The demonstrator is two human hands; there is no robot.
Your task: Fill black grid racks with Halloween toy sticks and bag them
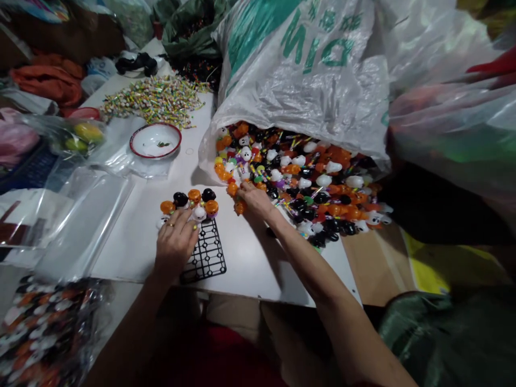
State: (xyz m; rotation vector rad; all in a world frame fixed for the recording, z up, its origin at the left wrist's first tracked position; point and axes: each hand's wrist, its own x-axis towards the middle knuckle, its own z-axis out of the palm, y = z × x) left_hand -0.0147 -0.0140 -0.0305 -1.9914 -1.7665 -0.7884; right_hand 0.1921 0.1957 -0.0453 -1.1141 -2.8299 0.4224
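A black plastic grid rack (210,248) lies on the white table near its front edge. At its far end stand small Halloween figures in orange, black and white, among them an orange pumpkin figure (194,195) and a white skull figure (199,213). My left hand (176,239), a ring on one finger, is curled over the near figures on the left; what its fingertips hold is hidden. My right hand (253,199) reaches to the left edge of a heap of similar figures (318,188), fingers closed on an orange pumpkin figure (240,207).
The heap spills from a large white woven sack (310,91). Behind on the left are a pile of small colourful sticks (155,99) and a red-rimmed white bowl (155,141). Clear plastic bags (86,215) cover the left side. A bag of packed figures (44,328) sits lower left.
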